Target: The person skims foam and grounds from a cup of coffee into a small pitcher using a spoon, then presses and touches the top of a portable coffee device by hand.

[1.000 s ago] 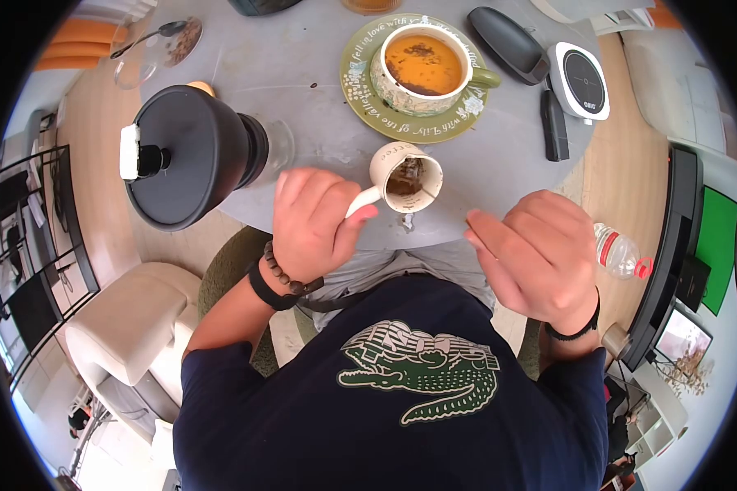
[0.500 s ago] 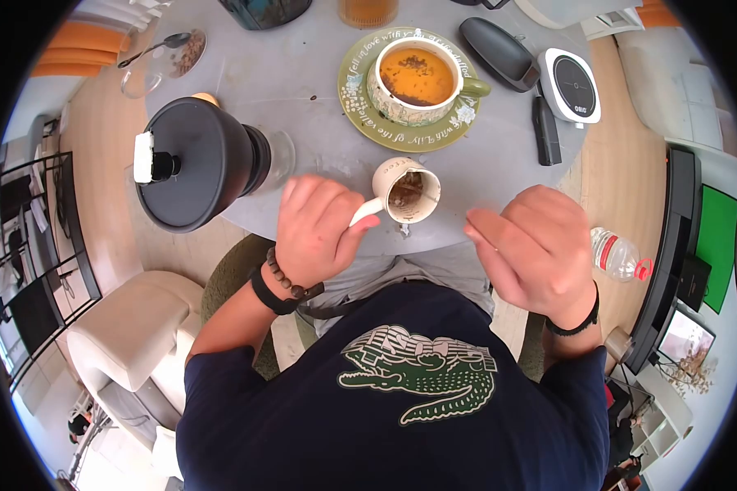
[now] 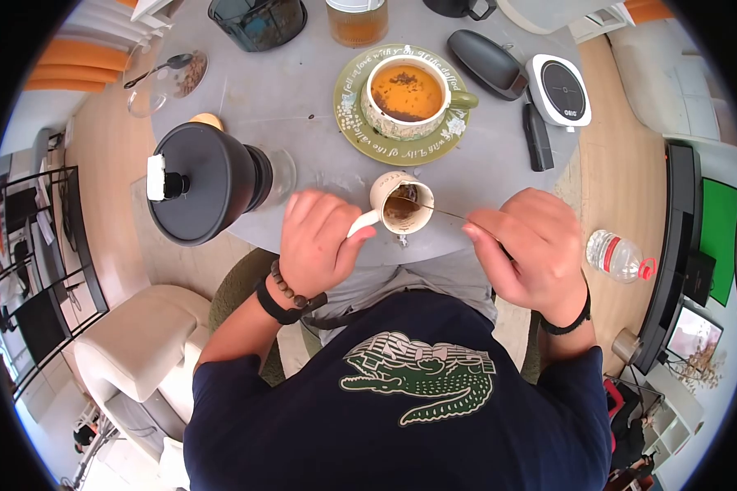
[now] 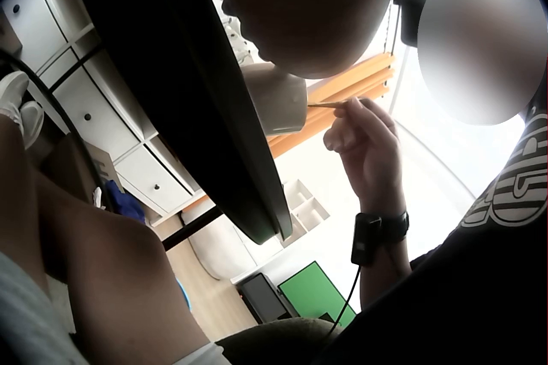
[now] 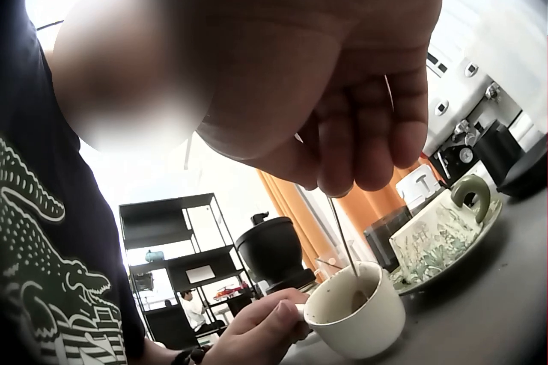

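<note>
Left hand (image 3: 319, 236): fingers curled, gripping the smooth cream handle (image 3: 363, 222) of a small round-mouthed cup (image 3: 382, 192), dark brown matter inside, near edge of the grey tabletop (image 3: 270, 90). Right hand (image 3: 534, 247): fingers pinching a slender metallic stem (image 3: 446, 213), slanted into same. Beyond: olive-green saucer (image 3: 349, 123), white-lettered, bearing wide floral-patterned cup (image 3: 391, 127) of flecked amber liquid.

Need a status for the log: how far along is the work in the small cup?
Looks done: dark contents are in the small cup.
In hand: the right hand pinches a thin utensil dipped inside; the left hand grips the handle.
Left: probably finishing there and lifting the utensil out. Can't tell how mixed it is.
</note>
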The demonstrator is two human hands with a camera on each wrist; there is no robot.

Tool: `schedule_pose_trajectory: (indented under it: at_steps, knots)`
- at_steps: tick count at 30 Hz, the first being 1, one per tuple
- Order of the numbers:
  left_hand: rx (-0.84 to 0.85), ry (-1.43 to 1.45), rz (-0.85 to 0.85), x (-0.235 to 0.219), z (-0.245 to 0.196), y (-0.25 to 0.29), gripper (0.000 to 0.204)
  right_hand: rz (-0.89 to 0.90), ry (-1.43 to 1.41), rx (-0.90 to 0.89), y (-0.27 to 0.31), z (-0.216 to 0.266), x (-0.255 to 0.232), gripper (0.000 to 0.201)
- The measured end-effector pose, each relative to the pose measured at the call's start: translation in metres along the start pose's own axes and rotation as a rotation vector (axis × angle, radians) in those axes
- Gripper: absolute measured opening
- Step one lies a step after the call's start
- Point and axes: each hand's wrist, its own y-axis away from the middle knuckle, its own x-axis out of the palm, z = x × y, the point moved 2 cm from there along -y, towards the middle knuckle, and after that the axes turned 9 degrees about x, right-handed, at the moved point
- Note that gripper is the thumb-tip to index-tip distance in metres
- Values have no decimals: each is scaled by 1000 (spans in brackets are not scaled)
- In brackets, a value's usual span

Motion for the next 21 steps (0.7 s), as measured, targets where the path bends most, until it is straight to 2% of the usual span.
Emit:
schedule_pose_trajectory:
  at_steps: [3,6,13,21]
  knots:
    - [-1,7,-7,0,0,0,21,-90,-7,24,-1,0,-4,14]
    - [-12,15,-13,0,1,1,21,-19,-7,-9,1,2,-5,14]
    - [-35,40,-17,-3,2,1,21,-105,-53,12,2,0,-9,15]
    - [-68,77,-11,1,1,4,20,-89,-160,24,1,-21,-14,13]
